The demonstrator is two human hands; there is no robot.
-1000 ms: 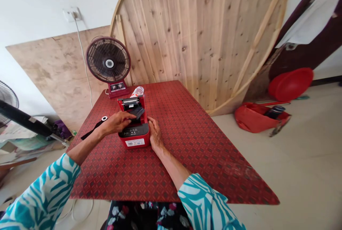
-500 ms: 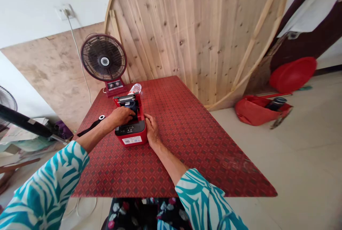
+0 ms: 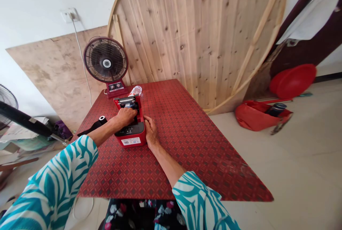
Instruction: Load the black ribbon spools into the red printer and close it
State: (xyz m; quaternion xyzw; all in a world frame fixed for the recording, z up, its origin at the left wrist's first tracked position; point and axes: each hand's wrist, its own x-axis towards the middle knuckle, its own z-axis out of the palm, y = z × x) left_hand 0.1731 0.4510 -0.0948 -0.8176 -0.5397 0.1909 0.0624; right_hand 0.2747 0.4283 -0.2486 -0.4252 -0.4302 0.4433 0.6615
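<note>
A red and black label printer stands on the table with its lid raised, showing rollers and a dark part inside. Curled fingers of my left hand reach into the opening, closed; whatever they grip is hidden under the hand. Against the printer's right side lies my right hand, gripping the casing with its fingers along the wall. A black ribbon roll with a white core rests on the table to the left, partly behind my left forearm.
A dark red fan stands at the table's back left, beside a clear plastic bottle lying behind the printer. A round wooden board leans on the wall. To the right, a red bag sits on the floor.
My left hand has turned and shifted slightly to the right inside the printer, now covering more of the dark part. The right hand keeps its hold, and the view has tilted slightly.
</note>
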